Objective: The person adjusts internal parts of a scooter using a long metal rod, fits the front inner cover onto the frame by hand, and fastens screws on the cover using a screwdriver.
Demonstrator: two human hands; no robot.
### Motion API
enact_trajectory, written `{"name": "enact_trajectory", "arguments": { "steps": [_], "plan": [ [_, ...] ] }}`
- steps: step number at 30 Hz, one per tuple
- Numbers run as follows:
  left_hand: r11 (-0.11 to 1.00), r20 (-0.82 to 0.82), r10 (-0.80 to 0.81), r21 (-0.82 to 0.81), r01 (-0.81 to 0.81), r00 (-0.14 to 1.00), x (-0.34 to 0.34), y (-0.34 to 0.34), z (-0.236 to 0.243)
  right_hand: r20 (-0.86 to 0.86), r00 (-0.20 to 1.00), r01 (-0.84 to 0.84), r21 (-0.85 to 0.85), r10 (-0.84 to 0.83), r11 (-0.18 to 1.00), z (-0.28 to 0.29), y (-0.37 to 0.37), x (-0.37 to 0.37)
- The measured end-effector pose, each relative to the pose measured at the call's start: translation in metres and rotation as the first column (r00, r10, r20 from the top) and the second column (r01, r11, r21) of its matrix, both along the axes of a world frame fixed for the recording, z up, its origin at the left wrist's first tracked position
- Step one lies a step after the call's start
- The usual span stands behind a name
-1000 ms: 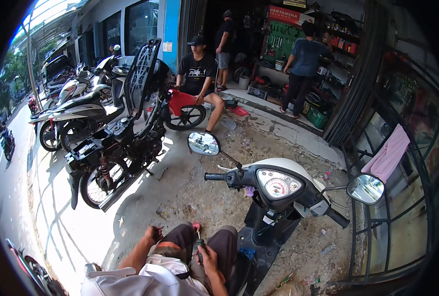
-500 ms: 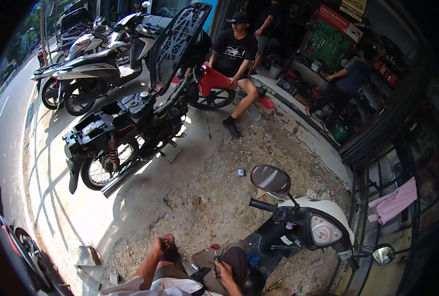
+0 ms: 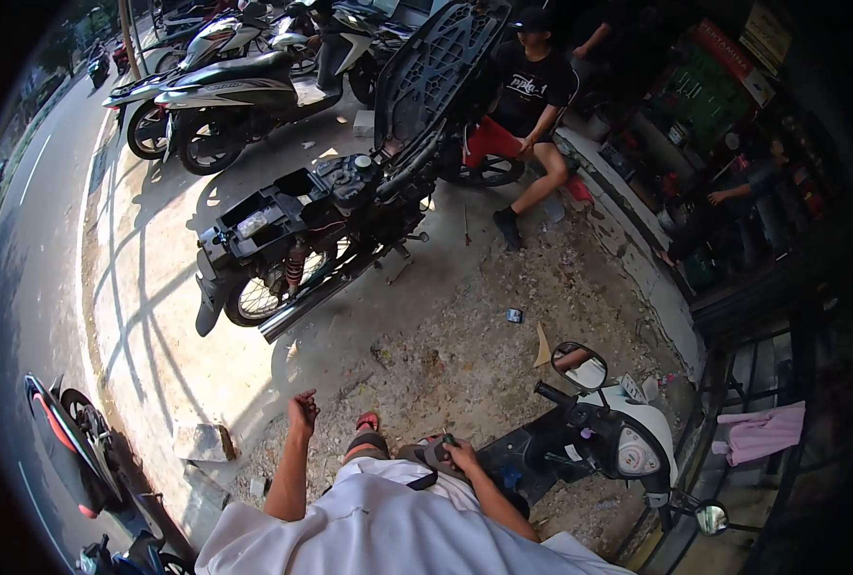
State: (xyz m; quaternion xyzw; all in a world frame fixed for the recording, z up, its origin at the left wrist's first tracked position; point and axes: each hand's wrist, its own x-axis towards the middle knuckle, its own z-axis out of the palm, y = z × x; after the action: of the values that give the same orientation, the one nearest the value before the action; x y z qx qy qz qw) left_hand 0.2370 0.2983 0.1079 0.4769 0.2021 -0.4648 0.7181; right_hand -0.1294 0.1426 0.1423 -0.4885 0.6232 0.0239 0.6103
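My left hand (image 3: 302, 414) is raised over the ground at the lower middle, left of my sandalled foot (image 3: 369, 421). Its fingers look loosely bent and apart, and I see nothing in them. Close to my lap, my right hand (image 3: 461, 456) is closed around a dark-handled tool (image 3: 448, 440), which looks like a screwdriver; its far end is hard to make out. Right of that hand stands a white and black scooter (image 3: 627, 450), its footboard nearest to me.
A partly stripped motorcycle (image 3: 302, 225) stands ahead with its seat (image 3: 436, 72) raised. Beside it sits a person (image 3: 532, 96) in black. A stone block (image 3: 204, 442) lies at left, a small can (image 3: 514, 314) on the gravel. Parked motorcycles (image 3: 225, 91) line the far left.
My view has shifted, and more of my white shirt shows. My left hand has risen away from beside my foot. My right hand still grips the tool.
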Motion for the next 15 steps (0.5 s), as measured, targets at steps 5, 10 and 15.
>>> {"name": "enact_trajectory", "arguments": {
  "steps": [5, 10, 15],
  "plan": [
    [0.986, -0.014, -0.151, -0.067, 0.150, 0.988, -0.007, -0.083, 0.035, 0.007, 0.954, 0.300, -0.014, -0.300, 0.954, 0.002, -0.003, -0.049],
    [0.925, -0.193, 0.016, -0.371, -0.088, 0.981, 0.075, -0.172, 0.044, -0.088, 0.803, 0.595, 0.113, -0.589, 0.795, -0.060, 0.033, -0.090],
    [0.886, -0.071, -0.078, -0.462, 0.036, 0.994, 0.125, -0.280, 0.075, -0.302, 0.723, 0.675, 0.118, -0.621, 0.728, -0.046, 0.091, -0.136]
  ]
}}
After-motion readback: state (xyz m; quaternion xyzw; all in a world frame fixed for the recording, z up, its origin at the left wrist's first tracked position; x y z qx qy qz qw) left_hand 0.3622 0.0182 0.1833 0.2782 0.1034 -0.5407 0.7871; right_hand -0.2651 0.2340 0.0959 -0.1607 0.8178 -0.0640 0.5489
